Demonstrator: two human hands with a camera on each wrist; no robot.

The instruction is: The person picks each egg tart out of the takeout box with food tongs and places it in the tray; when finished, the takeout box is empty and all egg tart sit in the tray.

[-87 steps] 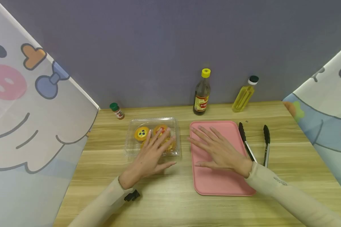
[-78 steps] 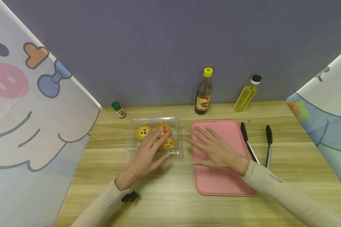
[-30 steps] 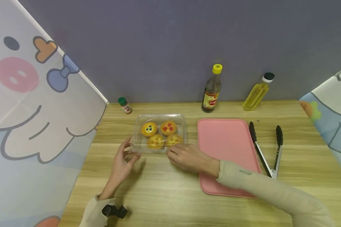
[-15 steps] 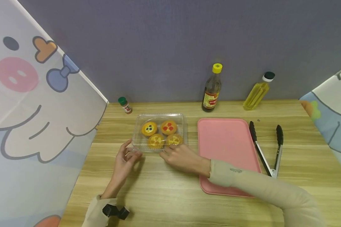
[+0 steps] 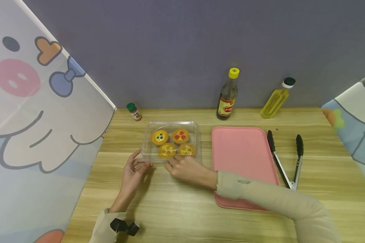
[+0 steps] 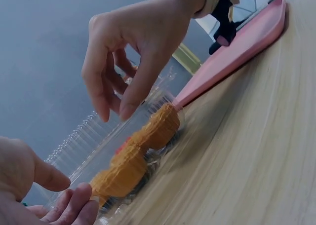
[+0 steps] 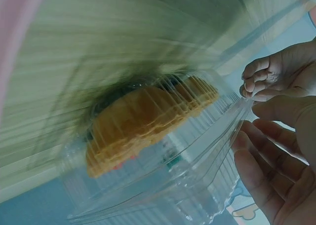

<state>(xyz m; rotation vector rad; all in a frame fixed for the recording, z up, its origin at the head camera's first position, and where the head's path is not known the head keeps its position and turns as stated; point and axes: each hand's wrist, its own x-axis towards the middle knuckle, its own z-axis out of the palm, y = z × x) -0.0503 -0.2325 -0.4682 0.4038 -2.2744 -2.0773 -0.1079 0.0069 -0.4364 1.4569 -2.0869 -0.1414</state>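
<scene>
A clear plastic clamshell container (image 5: pixel 149 130) with its lid down holds several small tarts (image 5: pixel 166 151), one topped with blue dots and another with red pieces. At its front left corner my left hand (image 5: pixel 133 174) pinches the rim between thumb and fingers. My right hand (image 5: pixel 187 169) is at the middle of the front edge, its thumb and bent fingers on the lid's rim. In the right wrist view the lid edge (image 7: pixel 217 158) runs in between that thumb and the fingertips. The left wrist view shows the right hand's fingers (image 6: pixel 96 87) pointing down at the rim.
A pink tray (image 5: pixel 237 145) lies right of the container, under the right forearm. Spread metal tongs (image 5: pixel 281 168) with black tips lie beyond it. Along the back wall stand a small green-capped shaker (image 5: pixel 134 112), a dark sauce bottle (image 5: pixel 227 99) and an oil bottle (image 5: pixel 275 103).
Both hands were spread flat over the container and tray. The left went to the container's front left corner. The right came to the front edge and slid leftward along it.
</scene>
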